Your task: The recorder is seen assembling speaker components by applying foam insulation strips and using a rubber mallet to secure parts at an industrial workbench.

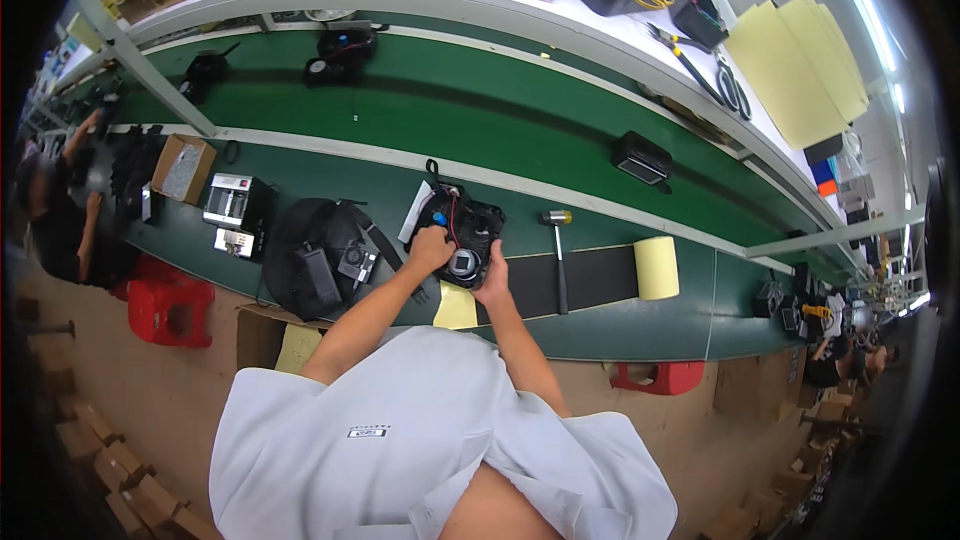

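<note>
An opened black plastic housing lies before me on the green bench, with a red wire, a small blue part and a round silver-rimmed part inside. My right hand grips its right edge, thumb up along the side. Over the housing's left half, my left hand is closed, fingertips down beside the blue part; what they pinch is hidden. A white strip leans at the housing's left. Under my wrists, a piece of yellow paper sticks out.
Right of me, a hammer lies across a black strip running from a yellow roll. On the left are a black bag, a silver-and-black device and a metal-fronted machine. A black unit sits on the green belt.
</note>
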`<state>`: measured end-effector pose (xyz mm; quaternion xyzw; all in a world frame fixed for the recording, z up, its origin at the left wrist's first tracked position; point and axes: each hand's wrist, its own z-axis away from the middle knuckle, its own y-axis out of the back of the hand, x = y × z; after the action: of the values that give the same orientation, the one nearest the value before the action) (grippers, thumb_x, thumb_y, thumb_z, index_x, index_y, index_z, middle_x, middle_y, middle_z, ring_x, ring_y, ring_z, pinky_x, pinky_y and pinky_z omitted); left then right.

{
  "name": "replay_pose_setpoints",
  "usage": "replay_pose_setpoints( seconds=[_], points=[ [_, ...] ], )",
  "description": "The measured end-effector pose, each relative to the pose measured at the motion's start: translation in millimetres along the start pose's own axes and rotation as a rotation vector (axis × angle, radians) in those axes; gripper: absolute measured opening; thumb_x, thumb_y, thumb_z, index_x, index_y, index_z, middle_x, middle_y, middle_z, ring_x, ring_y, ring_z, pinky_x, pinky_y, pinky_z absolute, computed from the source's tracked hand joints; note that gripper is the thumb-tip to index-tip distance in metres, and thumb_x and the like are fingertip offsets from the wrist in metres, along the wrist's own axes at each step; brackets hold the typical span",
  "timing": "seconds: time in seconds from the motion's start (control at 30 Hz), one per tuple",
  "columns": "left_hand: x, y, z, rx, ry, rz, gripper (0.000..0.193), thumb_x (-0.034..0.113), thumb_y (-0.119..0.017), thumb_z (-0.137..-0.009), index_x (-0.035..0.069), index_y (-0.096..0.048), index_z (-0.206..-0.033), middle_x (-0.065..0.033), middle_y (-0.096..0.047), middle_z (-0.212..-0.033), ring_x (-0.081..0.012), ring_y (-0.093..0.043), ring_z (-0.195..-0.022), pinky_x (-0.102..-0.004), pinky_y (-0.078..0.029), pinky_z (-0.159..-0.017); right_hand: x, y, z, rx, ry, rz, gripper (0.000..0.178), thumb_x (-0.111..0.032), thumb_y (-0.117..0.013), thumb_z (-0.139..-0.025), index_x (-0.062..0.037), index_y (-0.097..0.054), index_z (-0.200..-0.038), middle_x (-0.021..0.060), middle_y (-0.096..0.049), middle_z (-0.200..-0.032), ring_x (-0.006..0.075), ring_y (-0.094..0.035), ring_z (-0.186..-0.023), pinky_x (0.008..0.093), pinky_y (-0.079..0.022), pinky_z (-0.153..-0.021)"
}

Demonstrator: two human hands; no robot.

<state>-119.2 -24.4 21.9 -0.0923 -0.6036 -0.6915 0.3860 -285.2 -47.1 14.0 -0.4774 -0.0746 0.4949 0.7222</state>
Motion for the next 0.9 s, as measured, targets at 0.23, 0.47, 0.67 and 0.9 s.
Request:
replay_pose_setpoints(
  seconds=[0.23, 0.47, 0.67, 0.9],
  points=[
    [4.6, 52.3, 31.2, 0.669, -0.275, -0.122, 0.025, 0.021, -0.067, -0.080, 0.005, -0.065, -0.099, -0.0147, -0.065, -0.078, -0.0387, -0.061, -0.081, -0.0467, -0.051, -0.079, -13.0, 16.9, -11.4, 0.014, 0.089, -0.107, 0.051, -0.047, -0.048, -0.098, -0.0103, -0.057, -0.133, 0.0119, -0.063, -0.129, 0.0325, -0.059, -0.119, 0.0511, -0.045, -0.105],
    [-44.7, 19.0, 37.1, 0.069, 0.288, 0.840, 0.049, 0.036, -0.062, -0.095, 0.001, -0.050, -0.128, -0.0179, -0.065, -0.071, -0.0266, -0.063, -0.053, -0.0365, -0.051, -0.052, -39.4, 2.8, -6.7, 0.070, 0.191, -0.218, 0.044, -0.045, -0.051, -0.096, -0.0132, -0.061, -0.124, 0.0104, -0.065, -0.123, 0.0311, -0.061, -0.113, 0.0518, -0.044, -0.105],
    [-10.8, 32.8, 30.4, 0.431, -0.293, 0.170, 0.046, 0.018, -0.062, -0.085, 0.009, -0.056, -0.130, -0.0168, -0.052, -0.134, -0.0373, -0.044, -0.128, -0.0491, -0.035, -0.104, -35.9, -35.7, 3.3, 0.006, 0.115, -0.047, 0.046, -0.044, -0.050, -0.099, -0.0088, -0.059, -0.127, 0.0105, -0.065, -0.124, 0.0283, -0.062, -0.113, 0.0467, -0.046, -0.104],
    [-2.2, 22.7, -21.0, 0.292, -0.581, -0.194, 0.040, 0.013, -0.063, -0.079, 0.017, -0.069, -0.119, -0.0126, -0.052, -0.138, -0.0369, -0.040, -0.133, -0.0498, -0.032, -0.107, -28.4, -44.9, 6.1, 0.046, 0.224, 0.380, 0.052, -0.023, -0.061, -0.097, -0.0101, -0.040, -0.143, 0.0062, -0.059, -0.124, 0.0189, -0.062, -0.107, 0.0359, -0.052, -0.091]
  ],
)
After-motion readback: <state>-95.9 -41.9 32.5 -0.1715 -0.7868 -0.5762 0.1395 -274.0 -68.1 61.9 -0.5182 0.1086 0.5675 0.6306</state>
